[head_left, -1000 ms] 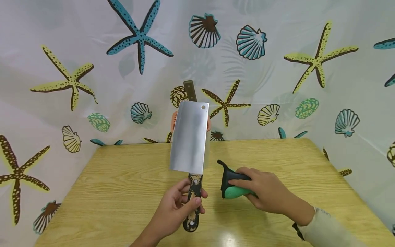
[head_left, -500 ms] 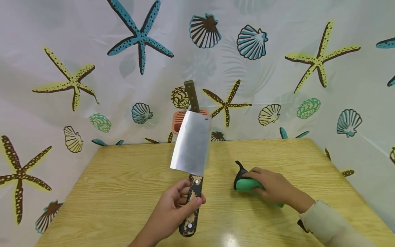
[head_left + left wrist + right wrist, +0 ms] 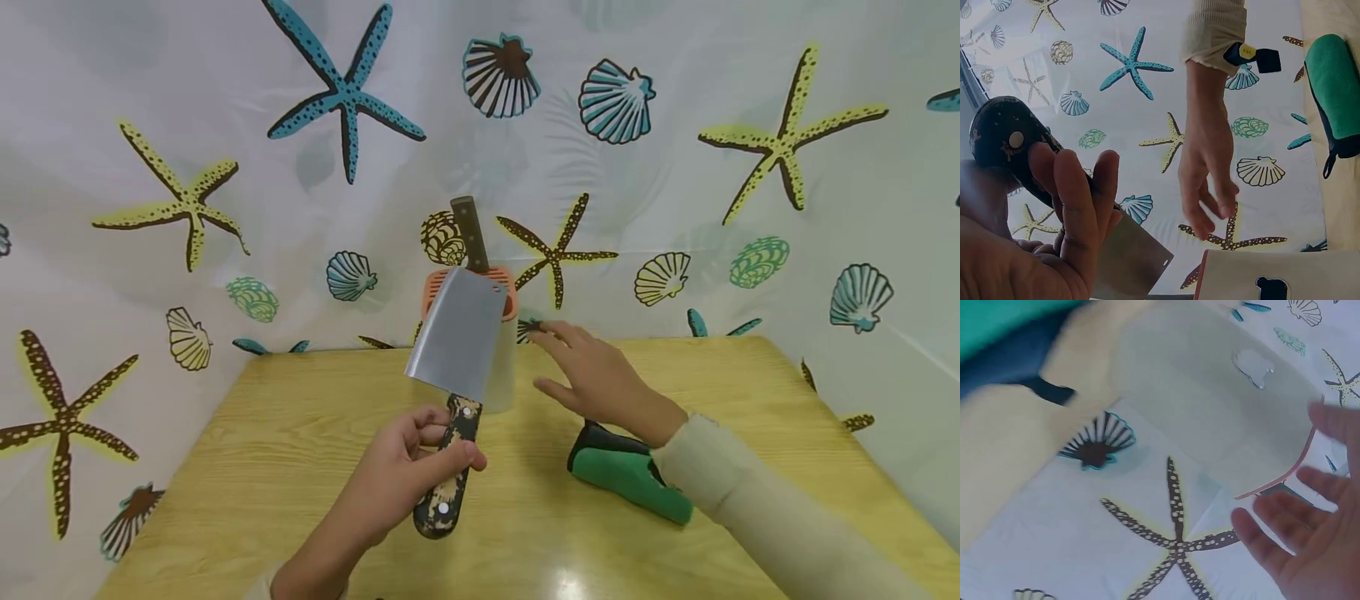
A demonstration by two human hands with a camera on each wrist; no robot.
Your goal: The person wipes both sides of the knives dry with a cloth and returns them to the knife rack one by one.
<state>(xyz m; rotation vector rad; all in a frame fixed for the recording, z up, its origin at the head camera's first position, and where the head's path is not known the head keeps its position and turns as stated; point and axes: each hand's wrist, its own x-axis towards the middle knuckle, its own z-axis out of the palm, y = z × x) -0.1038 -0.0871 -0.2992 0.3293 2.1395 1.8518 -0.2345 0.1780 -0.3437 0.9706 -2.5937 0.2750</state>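
Note:
In the head view my left hand (image 3: 405, 471) grips a cleaver (image 3: 461, 329) by its worn black handle, fingers wrapped round it and thumb on top. The broad steel blade points up and away, overlapping a knife holder (image 3: 504, 371) with a pale body and orange slotted top. One brown-handled knife (image 3: 470, 233) stands in that holder. My right hand (image 3: 592, 371), fingers spread and holding nothing, is in the air just right of the holder. In the right wrist view its fingertips (image 3: 1250, 531) are close to the holder's rim. A green and black soft roll with a loop (image 3: 633, 483) lies below my right forearm.
A wood-grain table (image 3: 300, 467) carries the holder near its back edge. Behind it and along both sides hangs a white cloth (image 3: 420, 175) printed with starfish and shells.
My right hand has let go of the green and black roll, leaving it on the table, and moved up and left to the holder. The cleaver has tilted and dropped slightly left.

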